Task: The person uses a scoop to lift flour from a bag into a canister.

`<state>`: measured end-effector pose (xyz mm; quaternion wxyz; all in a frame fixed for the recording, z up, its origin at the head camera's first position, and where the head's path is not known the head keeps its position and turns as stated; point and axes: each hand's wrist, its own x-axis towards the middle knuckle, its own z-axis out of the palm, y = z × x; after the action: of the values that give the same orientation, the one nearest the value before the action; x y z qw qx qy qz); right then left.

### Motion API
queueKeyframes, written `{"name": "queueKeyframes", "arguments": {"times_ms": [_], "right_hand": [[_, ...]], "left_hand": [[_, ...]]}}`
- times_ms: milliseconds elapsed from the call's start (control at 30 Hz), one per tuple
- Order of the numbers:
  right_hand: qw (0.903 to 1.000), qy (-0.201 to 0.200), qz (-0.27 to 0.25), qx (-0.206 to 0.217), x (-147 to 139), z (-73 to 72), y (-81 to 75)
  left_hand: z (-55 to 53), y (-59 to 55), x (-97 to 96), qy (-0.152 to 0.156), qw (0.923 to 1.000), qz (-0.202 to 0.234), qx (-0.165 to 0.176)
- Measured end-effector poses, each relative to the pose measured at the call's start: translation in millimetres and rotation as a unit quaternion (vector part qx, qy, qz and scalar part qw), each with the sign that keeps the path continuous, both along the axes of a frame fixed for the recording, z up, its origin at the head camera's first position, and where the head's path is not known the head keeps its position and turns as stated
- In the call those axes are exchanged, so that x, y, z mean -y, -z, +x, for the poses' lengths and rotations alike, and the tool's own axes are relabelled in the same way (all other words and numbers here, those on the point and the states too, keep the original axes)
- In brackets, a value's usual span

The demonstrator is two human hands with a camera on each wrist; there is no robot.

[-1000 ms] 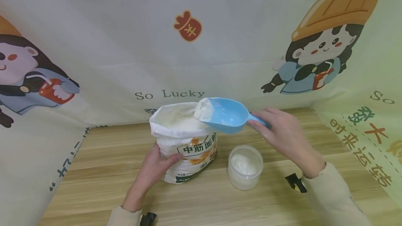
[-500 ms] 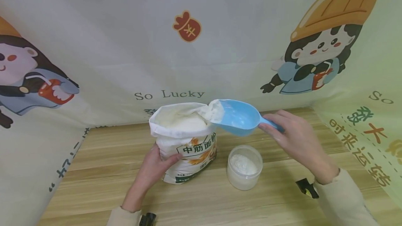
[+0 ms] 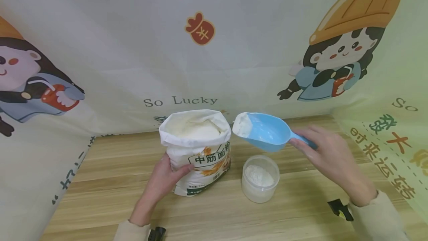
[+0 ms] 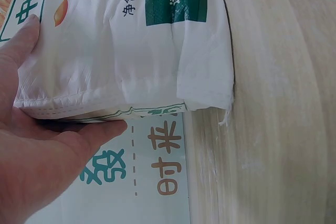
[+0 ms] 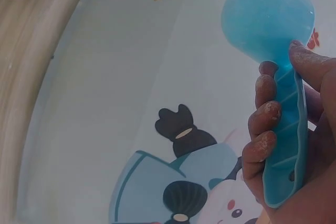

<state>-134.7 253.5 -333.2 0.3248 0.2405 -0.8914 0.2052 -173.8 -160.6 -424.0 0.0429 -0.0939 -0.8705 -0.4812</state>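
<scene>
In the head view my left hand [image 3: 165,176] grips the near left side of a white flour bag [image 3: 197,159], thumb on its front. The bag stands upright with its top open and flour [image 3: 200,131] inside. My right hand [image 3: 329,155] holds a blue scoop [image 3: 271,131] by its handle, raised above the table and to the right of the bag. Flour lies at the scoop's front lip. Below the scoop stands a clear round jar [image 3: 260,192], lidless, with some flour in it. The right wrist view shows floury fingers [image 5: 262,116] curled round the scoop's ribbed handle.
The wood-grain table [image 3: 110,181] carries the bag and the jar. A printed cloth [image 3: 254,47] with cartoon figures hangs behind and on both sides. Black wrist straps [image 3: 340,210] show at the sleeves.
My right hand has moved right and slightly down, carrying the scoop with flour from over the bag's mouth to beside it, above the jar. My left hand and the bag have stayed put.
</scene>
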Motion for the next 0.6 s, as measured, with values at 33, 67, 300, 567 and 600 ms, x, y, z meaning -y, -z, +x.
{"name": "queueKeyframes", "arguments": {"times_ms": [33, 67, 300, 567, 600], "right_hand": [[1.0, 0.001, 0.002, 0.0, -2, 0.7, 1.5], [1.0, 0.003, 0.004, 0.001, -4, 1.4, 3.1], [0.9996, 0.018, 0.016, 0.011, -14, 8.2, 11.2], [0.9989, 0.03, 0.031, 0.016, -28, 22.1, 20.4], [0.9988, 0.032, 0.033, 0.018, -30, 23.7, 21.6]], "left_hand": [[-0.1, 0.1, 0.0, 0.0, 1.0, -0.001, 0.0], [-0.3, 0.1, 0.0, 0.001, 1.0, 0.0, 0.001], [0.0, -0.1, 0.0, -0.002, 1.0, -0.003, 0.005], [-0.8, -0.4, -0.2, 0.001, 1.0, -0.003, 0.007], [-1.0, -0.4, -0.2, 0.002, 1.0, -0.003, 0.006]]}}
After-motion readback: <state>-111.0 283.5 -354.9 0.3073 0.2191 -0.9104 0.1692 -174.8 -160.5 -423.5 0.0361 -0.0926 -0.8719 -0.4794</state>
